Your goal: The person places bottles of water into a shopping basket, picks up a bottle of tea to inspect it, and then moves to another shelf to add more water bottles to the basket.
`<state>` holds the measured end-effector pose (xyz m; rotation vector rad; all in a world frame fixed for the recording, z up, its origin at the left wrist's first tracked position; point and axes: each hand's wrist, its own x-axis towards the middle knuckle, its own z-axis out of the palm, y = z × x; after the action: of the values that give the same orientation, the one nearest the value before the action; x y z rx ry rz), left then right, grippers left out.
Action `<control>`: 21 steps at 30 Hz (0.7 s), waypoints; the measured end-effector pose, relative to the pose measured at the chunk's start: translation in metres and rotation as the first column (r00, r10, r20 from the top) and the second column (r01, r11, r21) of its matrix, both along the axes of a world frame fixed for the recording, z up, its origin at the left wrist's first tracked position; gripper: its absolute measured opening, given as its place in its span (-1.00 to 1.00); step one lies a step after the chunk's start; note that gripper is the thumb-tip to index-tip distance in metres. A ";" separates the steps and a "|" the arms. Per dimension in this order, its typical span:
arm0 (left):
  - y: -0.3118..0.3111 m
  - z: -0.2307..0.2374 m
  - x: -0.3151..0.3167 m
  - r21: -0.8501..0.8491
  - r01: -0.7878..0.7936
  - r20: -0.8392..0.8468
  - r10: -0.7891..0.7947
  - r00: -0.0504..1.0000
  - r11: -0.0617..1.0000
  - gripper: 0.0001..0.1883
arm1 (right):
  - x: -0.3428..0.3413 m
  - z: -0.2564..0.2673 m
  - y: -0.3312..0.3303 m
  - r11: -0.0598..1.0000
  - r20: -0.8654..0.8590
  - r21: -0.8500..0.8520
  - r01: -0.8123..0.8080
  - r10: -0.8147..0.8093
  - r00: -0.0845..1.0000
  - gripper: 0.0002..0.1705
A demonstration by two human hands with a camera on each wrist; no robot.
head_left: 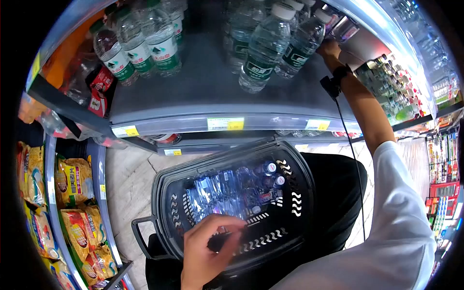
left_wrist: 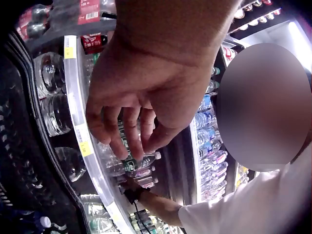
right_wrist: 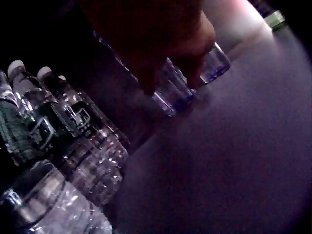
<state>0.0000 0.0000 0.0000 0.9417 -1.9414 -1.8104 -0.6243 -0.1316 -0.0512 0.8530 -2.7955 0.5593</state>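
Note:
My right hand [head_left: 330, 49] reaches deep to the right side of the shelf, beside small clear bottles with purplish labels [head_left: 344, 29]. In the right wrist view its fingers [right_wrist: 195, 73] come down around a clear water bottle [right_wrist: 173, 92], and another clear bottle [right_wrist: 216, 64] stands right by them. Green-labelled water bottles [head_left: 261, 53] are just left of this hand. My left hand [head_left: 212, 249] hovers over the near side of a black shopping basket [head_left: 162, 193], fingers loosely bent, holding nothing. Several clear bottles [head_left: 217, 191] lie inside the basket.
Green-capped bottles [head_left: 162, 43] stand at the shelf's left, past a strip of bare shelf. A price-tag rail [head_left: 183, 123] runs along the front edge. Bagged snacks [head_left: 75, 181] fill a rack at left. A black cable [head_left: 352, 150] hangs from the right wrist.

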 end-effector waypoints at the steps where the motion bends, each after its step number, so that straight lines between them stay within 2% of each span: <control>1: 0.001 0.001 -0.001 0.013 -0.031 -0.021 0.031 0.999 0.999 -0.73 | 0.005 0.002 0.010 0.989 0.095 -0.138 -0.059 0.073 0.993 -0.13; 2: 0.000 0.000 -0.002 0.025 -0.063 -0.045 0.064 0.997 0.998 -0.74 | 0.009 0.006 0.016 0.954 0.172 -0.282 -0.105 0.158 0.972 -0.11; 3: -0.005 0.006 0.002 -0.070 -0.046 0.011 0.047 0.999 0.997 -0.74 | 0.026 -0.015 0.011 0.925 0.217 -0.373 -0.070 0.161 0.963 -0.11; 5: 0.006 0.002 -0.002 0.008 -0.140 0.011 0.140 0.990 0.990 -0.77 | 0.028 -0.003 0.032 0.870 -0.020 -0.493 0.001 -0.012 1.000 0.09; 6: 0.008 0.003 -0.004 -0.011 -0.098 0.005 0.098 0.995 0.995 -0.80 | 0.019 -0.001 0.039 0.851 0.012 -0.517 0.094 -0.102 0.995 0.28; 7: 0.008 0.001 -0.004 -0.016 -0.075 0.004 0.075 0.997 0.997 -0.80 | 0.009 -0.003 0.044 0.855 0.068 -0.502 0.134 -0.116 0.991 0.41; 9: 0.009 -0.009 -0.002 0.059 -0.165 -0.002 0.166 0.986 0.984 -0.82 | -0.029 -0.016 0.042 0.799 0.199 -0.591 0.114 0.008 0.980 0.45; 10: 0.006 -0.012 -0.002 0.052 -0.170 0.002 0.171 0.985 0.984 -0.81 | -0.033 -0.008 0.042 0.830 0.185 -0.555 0.059 0.054 0.981 0.42; 11: 0.004 -0.014 -0.002 0.047 -0.182 -0.005 0.182 0.983 0.982 -0.84 | -0.109 -0.053 0.022 0.762 -0.009 -0.617 -0.198 0.244 0.970 0.11; 12: 0.000 -0.018 0.000 0.053 -0.185 -0.014 0.186 0.982 0.981 -0.85 | -0.112 -0.048 0.021 0.495 0.235 -0.859 -0.133 0.610 0.757 -0.11; 13: -0.002 -0.022 0.000 0.059 -0.188 -0.022 0.189 0.982 0.980 -0.86 | -0.114 -0.044 0.021 0.239 0.259 -0.966 0.100 0.897 0.358 -0.34; 14: -0.003 -0.027 -0.003 0.049 -0.184 -0.021 0.186 0.982 0.982 -0.86 | -0.114 -0.047 0.019 0.391 0.309 -0.917 -0.085 0.827 0.471 -0.71; 15: -0.004 -0.031 -0.006 0.072 -0.226 -0.025 0.228 0.973 0.971 -0.85 | -0.120 -0.046 0.012 0.371 0.237 -0.901 -0.225 0.855 0.461 -0.73; 16: -0.006 -0.034 -0.007 0.096 -0.266 -0.022 0.270 0.963 0.959 -0.84 | -0.126 -0.049 0.014 0.489 0.260 -0.826 -0.282 0.773 0.579 -0.69; 18: -0.009 -0.043 -0.009 0.088 -0.252 0.002 0.253 0.968 0.964 -0.84 | -0.118 -0.049 0.016 0.763 0.187 -0.555 -0.332 0.503 0.844 -0.61; 19: -0.010 -0.045 -0.011 0.084 -0.240 0.010 0.240 0.971 0.967 -0.84 | -0.110 -0.046 0.016 0.861 0.115 -0.412 -0.298 0.374 0.920 -0.56; 21: -0.010 -0.043 -0.017 0.092 -0.244 0.017 0.244 0.970 0.965 -0.84 | -0.101 -0.042 0.011 0.943 -0.003 -0.237 -0.232 0.239 0.971 -0.45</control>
<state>-0.0166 -0.0098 -0.0427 1.1608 -1.6711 -1.7682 -0.7257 -0.1204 -0.0937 1.1392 -2.5924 0.9250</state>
